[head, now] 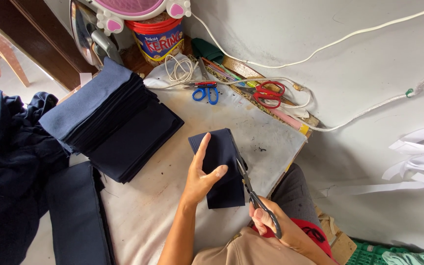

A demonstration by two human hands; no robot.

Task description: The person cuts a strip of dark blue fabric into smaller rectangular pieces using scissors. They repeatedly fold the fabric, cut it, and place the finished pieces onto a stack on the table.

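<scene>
- A folded piece of navy cloth (220, 164) lies near the right edge of the tabletop (158, 196); it is dark, plain and rectangular.
- The left hand (203, 175) presses flat on the cloth, fingers spread, grasping nothing.
- The right hand (276, 223) is clenched around the handles of dark scissors (251, 189), whose blades meet the cloth's right edge.
- One tall stack of navy cloth pieces (111, 125) sits at the left side.
- Two more scissors lie at the far edge: one blue pair (205, 92) and one red pair (269, 93).
- One round can (159, 39) with a red rim and a blue-and-yellow label stands at the far corner, beside one iron (88, 32).
</scene>
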